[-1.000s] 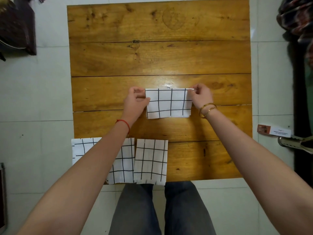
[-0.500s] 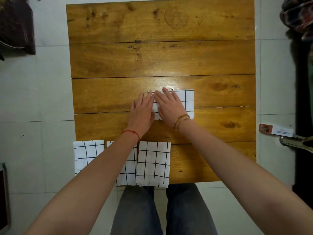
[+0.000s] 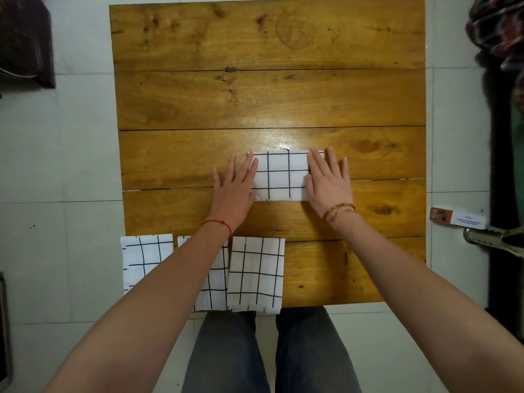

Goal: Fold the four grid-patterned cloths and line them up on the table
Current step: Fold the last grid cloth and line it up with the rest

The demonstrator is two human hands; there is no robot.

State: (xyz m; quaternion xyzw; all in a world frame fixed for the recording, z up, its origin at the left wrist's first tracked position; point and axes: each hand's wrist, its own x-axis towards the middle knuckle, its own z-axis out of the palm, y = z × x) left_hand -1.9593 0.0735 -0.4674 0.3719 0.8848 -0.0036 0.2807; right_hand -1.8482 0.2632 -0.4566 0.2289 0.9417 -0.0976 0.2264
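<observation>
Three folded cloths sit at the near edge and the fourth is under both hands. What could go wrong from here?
The third folded cloth overhangs the table edge, so a forearm brush might drag it off. The fourth cloth may spring open when the left hand and right hand lift.

Pale tiled floor (image 3: 71,154) surrounds the work area. Small orange-and-white box (image 3: 456,218) lies right of the grip. Dark object (image 3: 25,43) far upper left.
</observation>
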